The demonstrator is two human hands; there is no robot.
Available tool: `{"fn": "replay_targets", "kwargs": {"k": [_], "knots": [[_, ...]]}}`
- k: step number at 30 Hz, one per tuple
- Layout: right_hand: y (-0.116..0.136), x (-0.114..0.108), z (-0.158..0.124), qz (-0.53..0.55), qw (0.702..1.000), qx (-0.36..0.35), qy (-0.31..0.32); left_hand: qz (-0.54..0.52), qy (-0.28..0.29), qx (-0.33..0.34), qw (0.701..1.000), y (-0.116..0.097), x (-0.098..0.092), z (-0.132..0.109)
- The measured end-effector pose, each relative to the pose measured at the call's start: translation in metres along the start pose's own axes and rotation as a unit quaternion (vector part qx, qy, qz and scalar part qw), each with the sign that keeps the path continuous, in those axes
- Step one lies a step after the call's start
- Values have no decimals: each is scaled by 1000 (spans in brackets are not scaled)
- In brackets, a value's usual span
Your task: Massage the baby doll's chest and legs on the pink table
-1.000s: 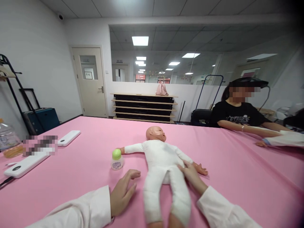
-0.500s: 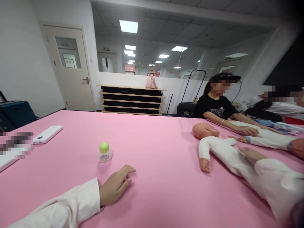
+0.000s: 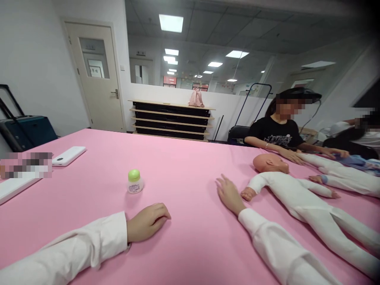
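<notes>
My left hand (image 3: 148, 222) rests on the pink table (image 3: 190, 245) with its fingers loosely curved and nothing visible in them. Just beyond it stands a small clear jar (image 3: 135, 186) with a green lid. My right hand (image 3: 228, 193) is over the table right of centre, fingers spread and holding nothing, a little blurred. Beside its wrist lies the hand of a baby doll (image 3: 291, 194) in a white suit. The doll is on its back, head away from me and legs toward the right edge.
A white power bank (image 3: 69, 156) and a long white object (image 3: 20, 186) lie at the left. Across the table at the right, a person in black (image 3: 276, 132) touches a second doll (image 3: 341, 174). Another person is behind. A blue suitcase (image 3: 29, 130) stands at the far left.
My right hand has moved left, off the doll's body, onto the table near the doll's arm. The doll's near arm and head have shifted. My left hand's fingers are more curled. The view has shifted slightly.
</notes>
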State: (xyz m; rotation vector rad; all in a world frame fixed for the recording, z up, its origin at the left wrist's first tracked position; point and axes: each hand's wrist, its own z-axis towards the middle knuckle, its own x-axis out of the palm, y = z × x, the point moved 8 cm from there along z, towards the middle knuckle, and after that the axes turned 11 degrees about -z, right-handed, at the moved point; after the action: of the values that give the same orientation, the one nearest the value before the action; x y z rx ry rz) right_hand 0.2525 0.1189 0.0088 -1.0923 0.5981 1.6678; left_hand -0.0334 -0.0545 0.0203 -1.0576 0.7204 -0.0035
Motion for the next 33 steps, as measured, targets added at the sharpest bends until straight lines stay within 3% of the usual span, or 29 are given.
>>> {"fn": "replay_targets", "kwargs": {"k": [2, 5, 11, 33], "knots": [[26, 22, -3, 4, 997, -43, 59, -5, 10, 16, 1000, 0, 1, 0], [26, 31, -9, 28, 994, -35, 100, -14, 12, 26, 999, 2, 1, -2], [17, 26, -11, 68, 992, -22, 107, -12, 16, 34, 999, 2, 1, -3], [28, 14, -15, 40, 990, 22, 133, -3, 55, 9, 998, 7, 7, -6]]}}
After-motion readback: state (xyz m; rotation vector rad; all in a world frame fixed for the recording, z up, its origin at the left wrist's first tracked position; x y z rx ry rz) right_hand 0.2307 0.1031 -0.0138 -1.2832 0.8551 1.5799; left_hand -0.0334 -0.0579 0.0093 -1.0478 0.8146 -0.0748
